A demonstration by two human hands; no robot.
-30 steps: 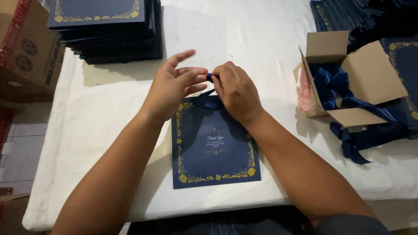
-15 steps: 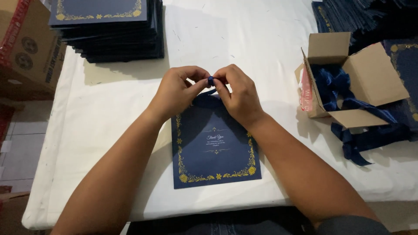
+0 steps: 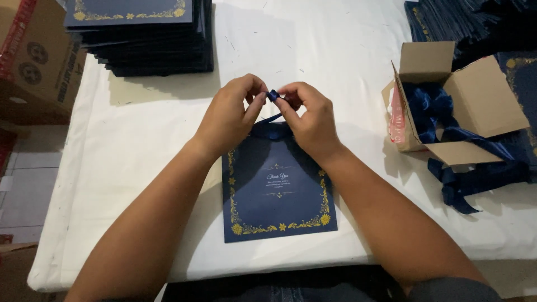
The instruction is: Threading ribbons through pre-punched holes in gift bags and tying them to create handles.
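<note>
A flat navy paper bag (image 3: 278, 193) with gold floral borders lies on the white-covered table (image 3: 140, 168) in front of me. At its top edge a navy ribbon (image 3: 272, 95) rises between my fingers. My left hand (image 3: 230, 114) pinches the ribbon from the left with thumb and forefinger. My right hand (image 3: 309, 116) pinches the same ribbon from the right. Both hands meet just above the bag's top edge, fingers curled, and they hide the bag's upper rim.
A tall stack of identical navy bags (image 3: 142, 33) sits at the back left. A brown carton (image 3: 33, 61) stands off the table's left edge. An open small cardboard box (image 3: 464, 100) spilling navy ribbons (image 3: 475, 176) is at the right, with more dark bags (image 3: 464, 19) behind.
My left hand's fingers, spread a second ago, have closed onto the ribbon. Both hands have drawn together and lifted slightly above the bag's top.
</note>
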